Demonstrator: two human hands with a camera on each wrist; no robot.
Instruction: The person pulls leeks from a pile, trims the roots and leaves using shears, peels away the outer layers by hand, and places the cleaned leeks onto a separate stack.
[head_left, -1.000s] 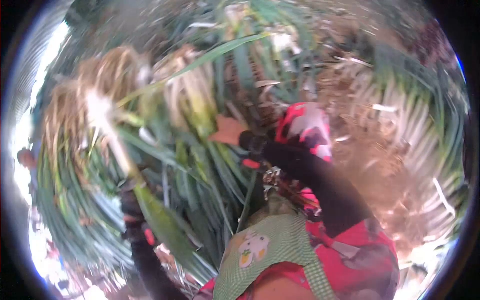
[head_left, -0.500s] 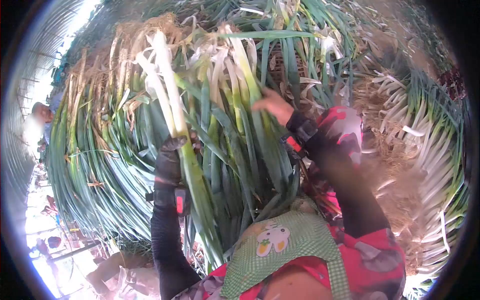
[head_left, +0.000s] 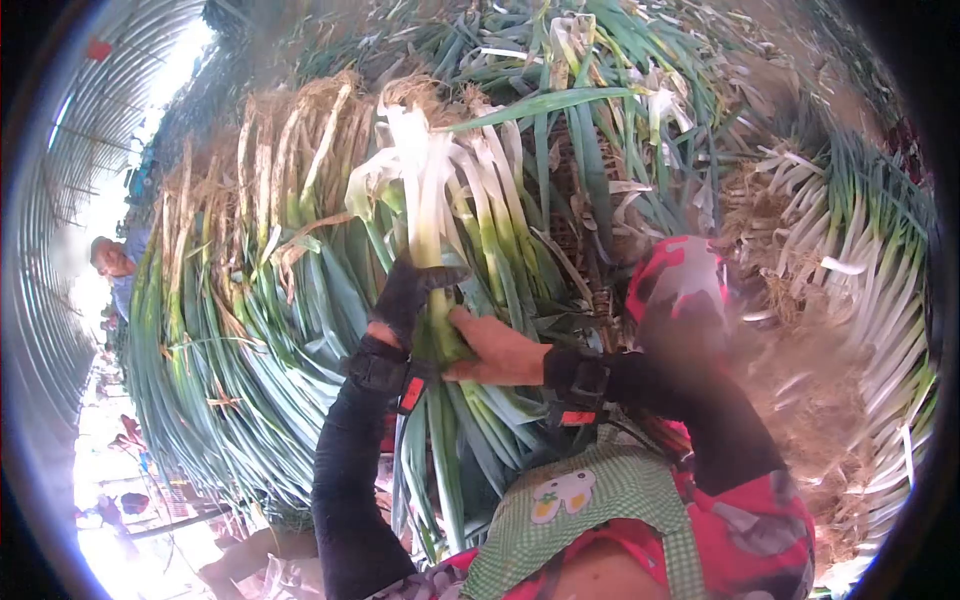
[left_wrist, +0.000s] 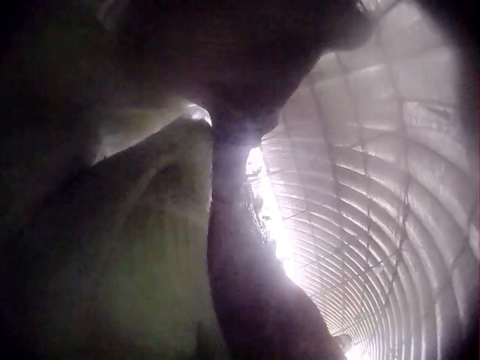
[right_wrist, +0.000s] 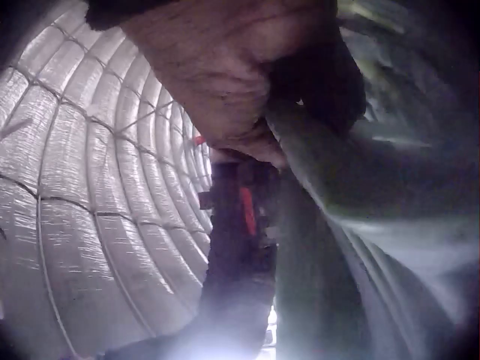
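Note:
A few long green onions (head_left: 425,190) with white shanks stand upright in front of the person, roots up. The dark-gloved left hand (head_left: 405,300) grips them just below the white part. Right beneath it, the bare right hand (head_left: 500,350) holds the green leaves, its thumb and fingers wrapped about them. In the right wrist view, folded green leaves (right_wrist: 322,285) run down from the right hand (right_wrist: 225,75). The left wrist view is dark, with a pale green stalk (left_wrist: 142,255) close beside the gloved hand (left_wrist: 225,60).
A thick row of unpeeled green onions (head_left: 250,320) lies at the left, roots up. White peeled ones (head_left: 840,300) are laid out at the right. Loose leaves (head_left: 610,120) litter the back. Another person (head_left: 112,260) is at the far left, below a ribbed arched roof (head_left: 80,130).
The left hand has carried its green onions to the right. The right hand has come from the onions on the right to the leaves below the left hand.

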